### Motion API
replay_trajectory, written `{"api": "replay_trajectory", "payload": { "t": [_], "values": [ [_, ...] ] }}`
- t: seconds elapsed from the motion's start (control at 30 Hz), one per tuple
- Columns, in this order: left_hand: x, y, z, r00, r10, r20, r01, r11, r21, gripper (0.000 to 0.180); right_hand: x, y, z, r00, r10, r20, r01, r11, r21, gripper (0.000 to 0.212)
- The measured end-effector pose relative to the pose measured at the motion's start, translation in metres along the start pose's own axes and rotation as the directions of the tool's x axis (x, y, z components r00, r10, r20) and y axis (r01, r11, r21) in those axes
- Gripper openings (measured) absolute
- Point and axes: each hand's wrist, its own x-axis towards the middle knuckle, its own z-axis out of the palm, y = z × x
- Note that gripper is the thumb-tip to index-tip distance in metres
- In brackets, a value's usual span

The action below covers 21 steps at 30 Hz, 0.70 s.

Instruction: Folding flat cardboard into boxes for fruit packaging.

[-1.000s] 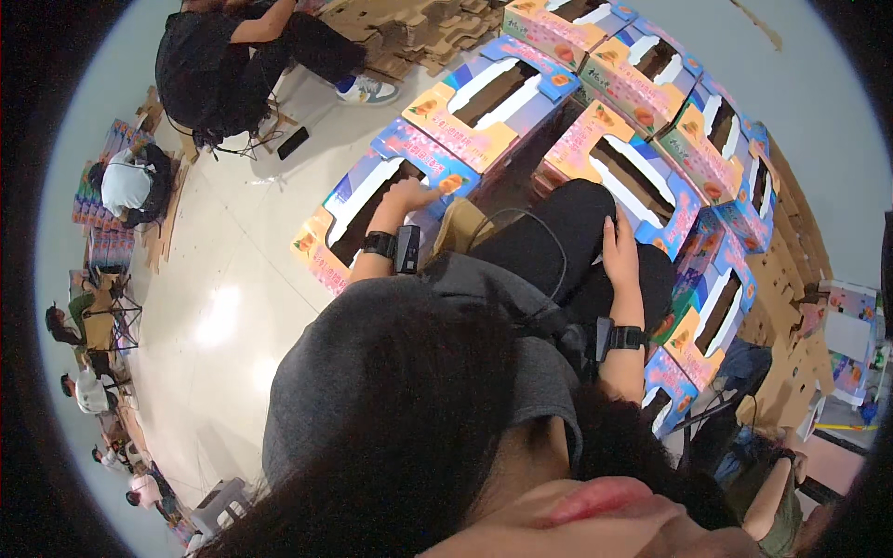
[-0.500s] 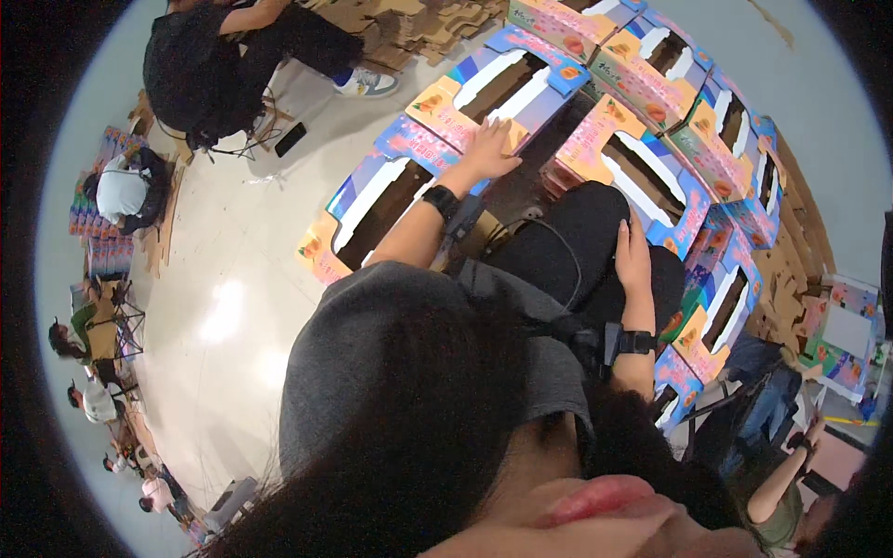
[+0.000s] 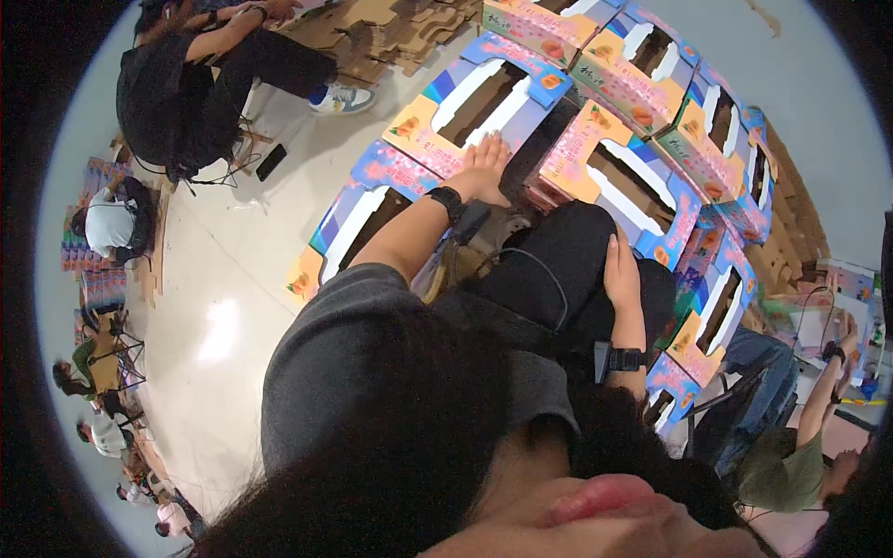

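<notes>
My left hand (image 3: pixel 486 170) lies with outstretched fingers on the near corner of a colourful cardboard fruit box (image 3: pixel 420 138), which is pink, blue and yellow with peach pictures and a long cut-out in its top. A similar box (image 3: pixel 391 174) stands just left of it, under my left forearm. My right hand (image 3: pixel 621 272) rests flat on my dark trouser leg and holds nothing. Beyond my knees is another printed box (image 3: pixel 569 160) with white flaps along its opening. Both wrists wear black bands.
More printed boxes (image 3: pixel 609 84) are stacked ahead and to the right. Flattened brown cardboard (image 3: pixel 395 33) lies at the back. A seated person in black (image 3: pixel 177 93) is at far left, near a phone (image 3: pixel 271 163) on the floor. Another person in green (image 3: pixel 786 474) sits at lower right.
The view has shifted slightly, and the boxes appear farther left. My left hand stays on the box and my right on my leg. The person at lower right has raised an arm.
</notes>
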Motion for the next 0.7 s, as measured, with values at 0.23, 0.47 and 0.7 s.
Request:
{"api": "replay_trajectory", "payload": {
  "t": [0.23, 0.47, 0.7],
  "values": [
    [-0.001, 0.002, 0.001, 1.000, 0.011, -0.004, -0.011, 1.000, 0.018, 0.135, 0.006, 0.000, -0.001, 0.999, 0.049, 0.000, -0.049, 0.997, 0.056, 0.051],
    [0.001, -0.001, -0.025, 0.995, 0.000, 0.098, 0.003, 1.000, -0.029, 0.136, 0.008, -0.001, -0.009, 1.000, -0.003, 0.021, 0.000, 0.992, 0.126, 0.048],
    [0.089, -0.025, -0.025, 0.971, -0.168, 0.169, 0.189, 0.975, -0.120, 0.115, 0.010, 0.008, 0.002, 1.000, -0.024, 0.004, 0.023, 0.982, 0.185, 0.049]
  ]
}}
